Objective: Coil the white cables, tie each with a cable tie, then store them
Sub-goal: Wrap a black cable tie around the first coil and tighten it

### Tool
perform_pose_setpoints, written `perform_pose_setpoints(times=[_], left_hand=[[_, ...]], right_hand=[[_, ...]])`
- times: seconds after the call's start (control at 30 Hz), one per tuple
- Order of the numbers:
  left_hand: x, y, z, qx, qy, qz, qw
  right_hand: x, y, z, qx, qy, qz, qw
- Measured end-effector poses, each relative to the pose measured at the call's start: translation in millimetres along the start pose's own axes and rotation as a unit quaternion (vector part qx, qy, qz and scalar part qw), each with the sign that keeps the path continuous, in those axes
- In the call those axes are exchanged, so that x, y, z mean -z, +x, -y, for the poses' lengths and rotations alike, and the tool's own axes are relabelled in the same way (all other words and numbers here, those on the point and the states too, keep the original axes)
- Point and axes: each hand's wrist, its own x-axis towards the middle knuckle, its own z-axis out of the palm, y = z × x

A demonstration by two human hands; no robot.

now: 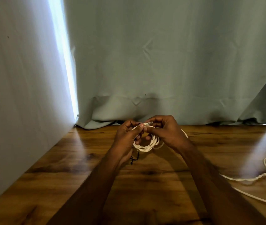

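A coil of white twisted cable (pixel 147 146) hangs between my two hands above the wooden table (pixel 80 168), near its far edge. My left hand (pixel 126 137) grips the left side of the coil, thumb and fingers curled round it. My right hand (pixel 164 130) holds the right side and pinches the cable's plug end (pixel 148 123) at the top. A thin black tie or cord (pixel 134 158) dangles below my left wrist. More loose white cable (pixel 258 177) lies uncoiled on the table at the right.
A grey-green curtain (pixel 169 62) hangs down to the table's far edge. A pale wall (pixel 15 95) closes off the left side. The loose cable at the right trails off the frame's edge.
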Motion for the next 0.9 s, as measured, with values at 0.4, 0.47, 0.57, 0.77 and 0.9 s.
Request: perform_pose_setpoints(times=[0.4,0.47,0.57,0.77,0.9], left_hand=[[5.0,4.5,7.9,-0.227,0.27,-0.125,0.927],[2.0,1.8,7.5,-0.254,0.285,-0.15,0.912],[2.7,3.7,7.1,-0.246,0.241,-0.202,0.917],[9.1,4.0,7.0,-0.236,0.236,-0.202,0.921],[30.1,1.7,8.2,-0.185,0.27,-0.137,0.935]], right_hand=[[-8.7,-0.4,-7.0,-0.031,0.017,-0.039,0.999],[-10.5,-0.1,-7.3,-0.027,0.018,-0.041,0.999],[-14.3,0.0,-5.4,-0.033,0.047,-0.049,0.997],[-23.5,0.7,-11.6,-0.034,0.025,-0.079,0.996],[-34.5,-5.7,-15.4,-0.036,-0.028,-0.085,0.995]])
